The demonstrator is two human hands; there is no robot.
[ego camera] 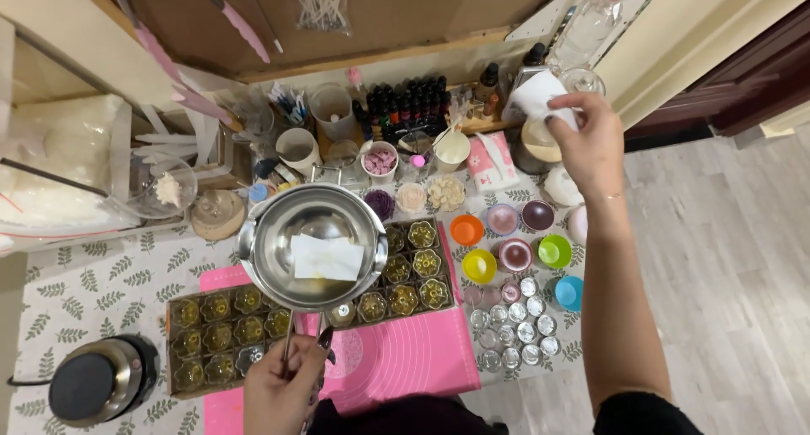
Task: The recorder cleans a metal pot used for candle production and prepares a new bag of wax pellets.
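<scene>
L hand [283,384] fisted on pot [310,243] handle, paper [327,258] inside, above mould trays [221,338] w/ pink mat [405,359], R hand [591,140] pinching tissue [540,93] far back of tabletop [93,283]

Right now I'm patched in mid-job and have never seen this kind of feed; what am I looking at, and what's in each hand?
This is one picture from a camera worn on a person's head, looking down at their own bare hands; there is no machine. The left hand has its grip on the handle of a steel pot, held over trays of small gold flower-shaped moulds; a white paper sheet lies inside the pot. The right hand is stretched out at the table's far side, holding a white tissue. A pink mat, coloured cups and a hot plate sit on the leaf-print cloth.
</scene>
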